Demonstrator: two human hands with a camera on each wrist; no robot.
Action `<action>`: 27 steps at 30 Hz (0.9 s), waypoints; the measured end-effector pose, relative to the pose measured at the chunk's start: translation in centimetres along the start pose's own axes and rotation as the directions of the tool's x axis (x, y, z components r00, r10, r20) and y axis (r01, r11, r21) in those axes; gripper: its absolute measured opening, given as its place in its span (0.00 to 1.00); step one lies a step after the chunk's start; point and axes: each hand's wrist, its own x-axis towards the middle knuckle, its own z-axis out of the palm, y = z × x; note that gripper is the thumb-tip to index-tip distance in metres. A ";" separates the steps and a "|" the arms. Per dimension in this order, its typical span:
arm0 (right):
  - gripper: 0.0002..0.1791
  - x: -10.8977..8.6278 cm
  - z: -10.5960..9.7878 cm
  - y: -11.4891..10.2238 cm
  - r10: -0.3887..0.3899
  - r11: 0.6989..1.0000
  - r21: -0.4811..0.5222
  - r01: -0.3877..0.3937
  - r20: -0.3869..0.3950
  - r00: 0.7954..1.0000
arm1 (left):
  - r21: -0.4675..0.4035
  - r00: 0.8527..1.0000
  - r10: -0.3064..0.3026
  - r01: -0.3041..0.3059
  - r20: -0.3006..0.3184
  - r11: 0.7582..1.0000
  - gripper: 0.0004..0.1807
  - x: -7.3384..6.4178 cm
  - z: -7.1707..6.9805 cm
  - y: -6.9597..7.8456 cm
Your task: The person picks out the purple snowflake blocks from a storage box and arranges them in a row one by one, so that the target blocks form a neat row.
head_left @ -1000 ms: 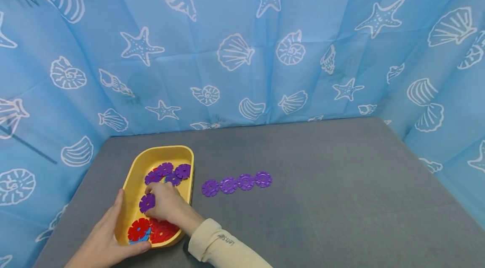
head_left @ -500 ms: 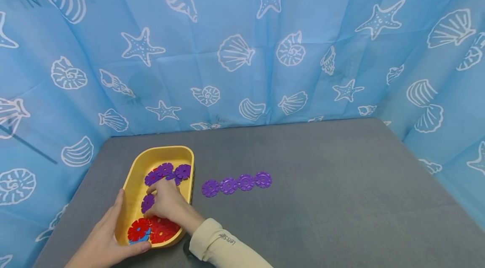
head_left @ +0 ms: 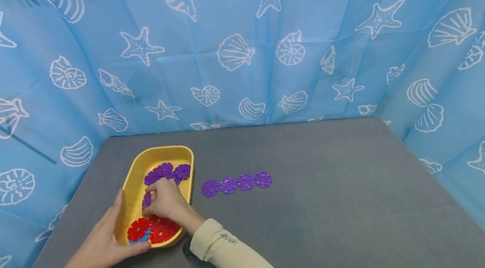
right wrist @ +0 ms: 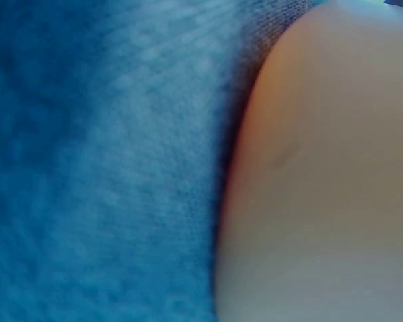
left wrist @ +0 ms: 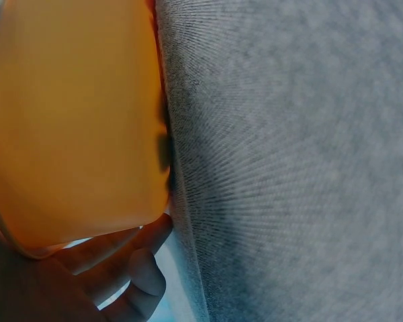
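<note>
A yellow plastic tray (head_left: 145, 156) stands on the left part of the table. My left hand (head_left: 100, 238) holds its near left corner, fingers along the left wall and thumb at the near wall. In the left wrist view, curled fingers (left wrist: 124, 272) show beside the tray's wall (left wrist: 74, 127). Reaching inside, my right hand (head_left: 168, 200) pinches a purple flower-shaped disc (head_left: 146, 201), tipped nearly on edge, between thumb and fingers. Beyond that hand lie several purple discs (head_left: 164, 169). Red discs (head_left: 138, 229) and a blue piece (head_left: 139, 238) lie at the near end.
Right of the tray, a row of several purple discs (head_left: 228, 185) joined edge to edge lies on the grey table (head_left: 341, 192). A blue curtain (head_left: 242, 82) with white shells and starfish hangs behind and at both sides. The right wrist view shows mostly blurred skin and grey cloth.
In my right hand the purple disc has turned from showing its face to nearly edge-on, and the fingers have shifted slightly. My left hand and the tray stay put.
</note>
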 end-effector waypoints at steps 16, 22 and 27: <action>0.29 0.1 -0.4 0.0 -0.102 0.991 0.085 0.104 -0.026 0.994 | -0.016 1.000 -0.018 0.019 0.008 1.000 0.78 -0.1 0.0 0.2; 0.27 -0.2 -0.8 0.2 -0.235 0.947 0.209 0.243 -0.063 0.970 | -0.013 1.000 -0.009 0.009 0.004 1.000 0.77 -0.1 0.1 0.2; 0.26 -0.7 -1.8 0.2 -0.275 0.921 0.267 0.285 -0.075 0.958 | -0.013 1.000 0.006 -0.006 -0.022 1.000 0.77 -0.2 0.2 0.2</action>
